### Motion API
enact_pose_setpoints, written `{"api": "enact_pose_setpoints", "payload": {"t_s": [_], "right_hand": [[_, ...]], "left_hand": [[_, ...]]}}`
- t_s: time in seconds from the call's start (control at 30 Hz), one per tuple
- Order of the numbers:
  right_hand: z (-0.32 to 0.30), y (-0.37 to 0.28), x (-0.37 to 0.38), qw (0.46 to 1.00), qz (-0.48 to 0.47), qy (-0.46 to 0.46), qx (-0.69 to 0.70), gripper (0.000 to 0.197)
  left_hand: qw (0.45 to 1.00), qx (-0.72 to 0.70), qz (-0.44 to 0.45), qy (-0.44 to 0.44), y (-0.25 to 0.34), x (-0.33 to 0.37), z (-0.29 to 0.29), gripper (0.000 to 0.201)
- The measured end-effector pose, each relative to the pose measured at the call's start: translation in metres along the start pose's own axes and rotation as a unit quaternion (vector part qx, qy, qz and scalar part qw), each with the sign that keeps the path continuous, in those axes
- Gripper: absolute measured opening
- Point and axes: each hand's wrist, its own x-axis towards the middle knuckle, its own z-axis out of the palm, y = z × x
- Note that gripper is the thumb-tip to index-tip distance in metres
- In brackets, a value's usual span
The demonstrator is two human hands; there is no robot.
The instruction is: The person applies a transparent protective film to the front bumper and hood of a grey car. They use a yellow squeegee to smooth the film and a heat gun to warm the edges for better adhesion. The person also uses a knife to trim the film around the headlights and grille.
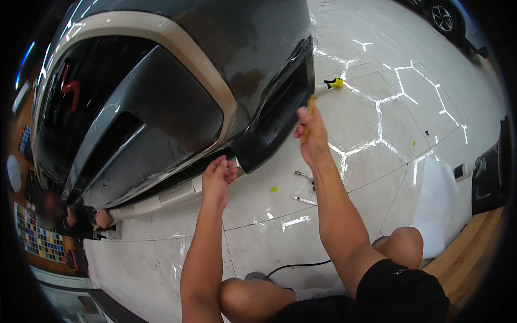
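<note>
A dark grey car body (199,81) with a beige band (177,40) fills the upper left. My left hand (214,180) is at its lower edge, fingers curled together beside a short silvery piece (235,163); what they pinch, if anything, is hidden. Close to the black corner trim (264,137), my right hand (314,134) is raised, its fingers closed around a thin yellow squeegee (311,103) seen nearly edge-on. The squeegee appears apart from the trim. Wet, shiny streaks show on the bodywork above the corner.
A spray bottle with a yellow head (335,84) is beyond the corner. On the glossy tiles lie a slim white tool (304,201), a metal fitting (302,175) and a black hose (299,265). White sheeting (433,199) and a wooden bench (468,253) are at right. Another person (81,218) crouches far left.
</note>
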Motion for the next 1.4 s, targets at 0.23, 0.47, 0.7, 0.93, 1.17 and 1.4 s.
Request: {"api": "enact_pose_setpoints", "payload": {"t_s": [0.23, 0.47, 0.7, 0.93, 1.17, 1.4], "right_hand": [[0.073, 0.009, 0.011, 0.816, -0.405, 0.077, -0.406, 0.040], [0.100, 0.151, -0.083, 0.885, -0.254, -0.150, -0.360, 0.038], [0.006, 0.048, 0.026, 0.973, -0.169, 0.001, -0.157, 0.032], [-0.231, 0.041, 0.028, 0.917, 0.082, 0.133, -0.367, 0.035], [-0.079, -0.059, 0.048, 0.961, 0.037, -0.083, -0.263, 0.030], [0.156, -0.152, 0.057, 0.839, -0.255, -0.306, -0.371, 0.030]], "left_hand": [[0.977, 0.199, -0.021, -0.067, -0.034, -0.027, -0.012, 0.024], [0.849, 0.380, 0.348, -0.116, -0.083, -0.001, -0.070, 0.032], [0.875, 0.471, 0.031, -0.108, -0.045, -0.021, -0.052, 0.033], [0.871, 0.415, 0.263, -0.002, 0.081, -0.070, -0.009, 0.029], [0.561, 0.587, 0.546, 0.209, 0.253, -0.107, 0.047, 0.041], [0.568, 0.635, 0.455, 0.260, 0.225, -0.091, 0.079, 0.059]]}}
